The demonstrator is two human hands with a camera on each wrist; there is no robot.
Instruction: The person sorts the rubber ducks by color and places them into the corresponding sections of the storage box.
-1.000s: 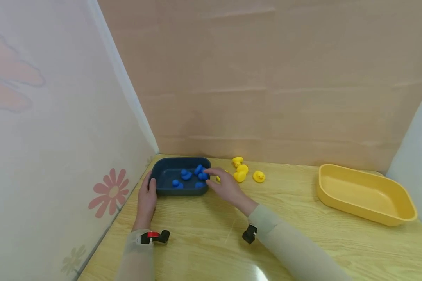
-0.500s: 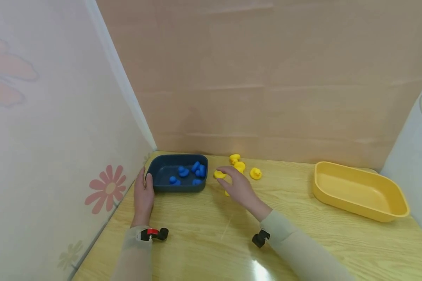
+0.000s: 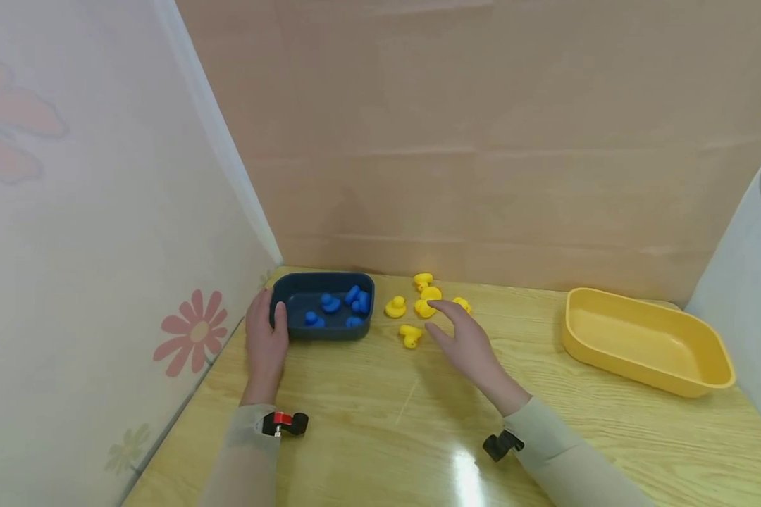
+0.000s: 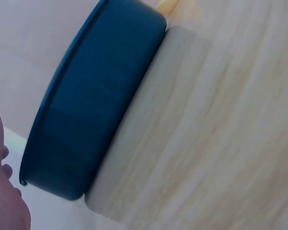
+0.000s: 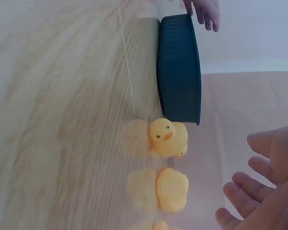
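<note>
1. Your right hand (image 5: pixel 264 191) hovers with fingers spread, holding nothing.
2. Two yellow ducks (image 5: pixel 169 138) sit on the table (image 5: pixel 62 120) near it.
3. Your left hand (image 5: pixel 204 9) touches the blue tray (image 5: pixel 179 67).

Glossy wood table (image 3: pixel 368 415), matt plastic blue tray (image 3: pixel 330 331).
</note>
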